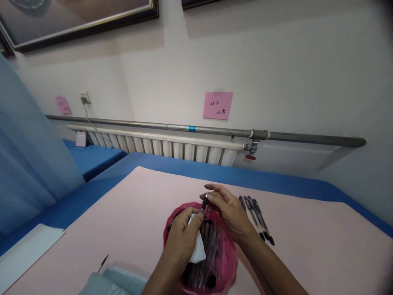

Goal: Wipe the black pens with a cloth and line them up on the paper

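Nearest, the right forearm (273,262) enters at five o'clock over a pink sheet (307,233). At six o'clock on the sheet sits a basket (232,266) of clear tubes (211,248). Over its twelve o'clock rim the left hand (183,233) and right hand (229,209) meet; at two o'clock from the basket lies a row of pens (255,215). The left grip is closed on a white cloth (199,251) and the lower end of one pen (204,201); right fingertips meet its upper end, pinching or merely touching, I cannot tell. Work seems centred on that upper end, which calls for a firm left grip and right fingertips in line with the barrel.
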Available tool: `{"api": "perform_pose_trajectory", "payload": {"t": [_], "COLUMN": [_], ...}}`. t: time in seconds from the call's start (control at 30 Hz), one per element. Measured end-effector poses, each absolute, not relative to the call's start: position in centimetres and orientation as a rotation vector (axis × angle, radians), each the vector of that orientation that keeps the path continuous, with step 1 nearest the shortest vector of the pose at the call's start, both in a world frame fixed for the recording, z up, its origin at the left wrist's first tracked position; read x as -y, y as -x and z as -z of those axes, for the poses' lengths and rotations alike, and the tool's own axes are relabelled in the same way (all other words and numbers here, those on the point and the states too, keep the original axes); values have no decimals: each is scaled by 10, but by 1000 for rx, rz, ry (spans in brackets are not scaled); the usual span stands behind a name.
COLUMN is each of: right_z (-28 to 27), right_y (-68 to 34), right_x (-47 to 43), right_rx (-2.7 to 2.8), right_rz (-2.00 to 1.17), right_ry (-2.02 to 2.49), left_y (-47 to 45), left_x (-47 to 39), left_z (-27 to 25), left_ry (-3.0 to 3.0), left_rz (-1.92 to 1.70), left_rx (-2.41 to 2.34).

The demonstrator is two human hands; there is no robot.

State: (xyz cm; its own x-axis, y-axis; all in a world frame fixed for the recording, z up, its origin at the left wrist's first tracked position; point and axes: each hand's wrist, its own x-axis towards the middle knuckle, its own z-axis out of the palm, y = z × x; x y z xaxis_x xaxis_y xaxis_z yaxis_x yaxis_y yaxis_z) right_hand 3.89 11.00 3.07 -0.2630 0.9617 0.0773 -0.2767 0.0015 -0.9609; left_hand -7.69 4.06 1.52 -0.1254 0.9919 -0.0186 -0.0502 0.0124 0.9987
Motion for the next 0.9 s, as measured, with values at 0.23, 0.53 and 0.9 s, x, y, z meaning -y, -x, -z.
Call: {"api": "perform_pose_trajectory", "payload": {"t": [0.23, 0.53, 0.9], "right_z": [-35, -30, -31], "right_y": [-39, -33, -31], "right_x": [-109, -108, -107], "right_rx": [1020, 963, 866], "right_rz": [-1761, -1722, -1801], "right_ry": [798, 789, 739], "left_y": [80, 80, 78], "left_x": [-39, -39, -38], "left_z": [-22, -21, -20], "left_ry": [-1211, -1261, -1286], "left_rz": [-1335, -1349, -1337], "left_rx": [-1325, -1375, -1395]}}
